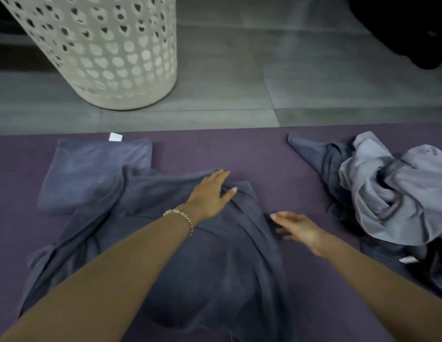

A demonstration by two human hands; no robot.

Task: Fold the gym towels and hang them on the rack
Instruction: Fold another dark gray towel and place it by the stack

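While pressing the rumpled towel [215, 280] onto the mat [264, 149] with the left hand [210, 196], grip open flat (right hand [299, 229] beside it, grip open, empty), risks trapping creases or dragging the overlapped folded towel [91, 174] askew.

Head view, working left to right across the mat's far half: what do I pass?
folded towel → left hand → right hand → crumpled towel pile

Mat [264, 154] on floor [313, 82], unfolded towel [215, 267] spread at its centre. Folded towel [91, 174] at 10 o'clock, its near corner under the unfolded towel; towel heap [387, 193] at 3 o'clock, apart. Basket [111, 58] on floor behind mat, 11 o'clock.
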